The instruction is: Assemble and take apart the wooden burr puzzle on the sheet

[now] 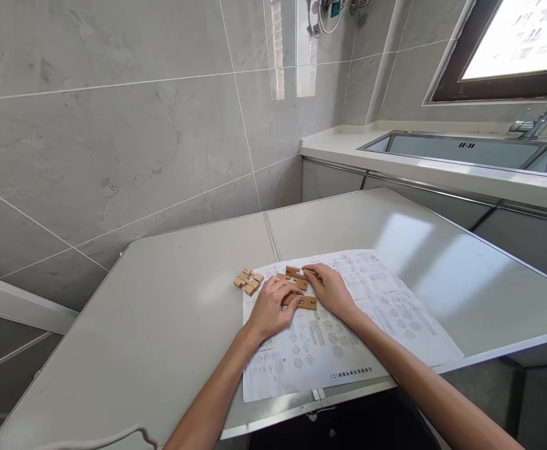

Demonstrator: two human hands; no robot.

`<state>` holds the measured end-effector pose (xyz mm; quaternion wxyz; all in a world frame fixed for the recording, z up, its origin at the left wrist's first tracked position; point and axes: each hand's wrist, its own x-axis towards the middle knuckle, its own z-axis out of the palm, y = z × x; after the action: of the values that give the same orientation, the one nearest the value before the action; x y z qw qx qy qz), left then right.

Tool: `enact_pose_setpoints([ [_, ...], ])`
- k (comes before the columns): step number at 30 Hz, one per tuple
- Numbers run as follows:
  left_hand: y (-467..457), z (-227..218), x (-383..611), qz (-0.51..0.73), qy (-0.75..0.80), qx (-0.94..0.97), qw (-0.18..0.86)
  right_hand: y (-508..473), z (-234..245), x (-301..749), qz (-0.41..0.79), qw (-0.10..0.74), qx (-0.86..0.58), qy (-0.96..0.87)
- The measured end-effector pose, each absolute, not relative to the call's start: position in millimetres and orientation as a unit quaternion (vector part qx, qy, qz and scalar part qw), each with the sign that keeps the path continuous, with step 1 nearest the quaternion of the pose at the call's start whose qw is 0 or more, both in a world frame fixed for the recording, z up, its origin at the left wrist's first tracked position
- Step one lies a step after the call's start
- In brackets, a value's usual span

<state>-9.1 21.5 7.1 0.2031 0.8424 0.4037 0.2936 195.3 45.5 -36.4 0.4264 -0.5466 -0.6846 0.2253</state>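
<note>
My left hand [272, 309] is closed on a flat wooden puzzle piece [309, 303] marked with a "2", thumb at its near side and fingers over its left part. My right hand [333, 291] pinches the right end of another notched wooden puzzle piece [294, 272] just beyond it; the fingertips partly cover that end. More notched wood lies between the two hands, partly hidden by the left fingers. Left of my left hand, a small group of light wooden pieces [249, 281] rests at the edge of the paper.
Under both hands spreads a large printed sheet [357, 350] with rows of small diagrams. It lies on a pale folding table [184, 350] with a seam across its middle. A counter with a sink [456, 150] and faucet [533, 127] stands behind to the right, below a window.
</note>
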Motion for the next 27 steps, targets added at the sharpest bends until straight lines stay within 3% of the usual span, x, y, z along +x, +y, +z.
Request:
enact_pose_setpoints([
  [27,20.7,1.6,-8.0,0.318,0.411,0.846,0.120,43.9,-37.0,195.1,0.196,0.376,-0.520,-0.741],
])
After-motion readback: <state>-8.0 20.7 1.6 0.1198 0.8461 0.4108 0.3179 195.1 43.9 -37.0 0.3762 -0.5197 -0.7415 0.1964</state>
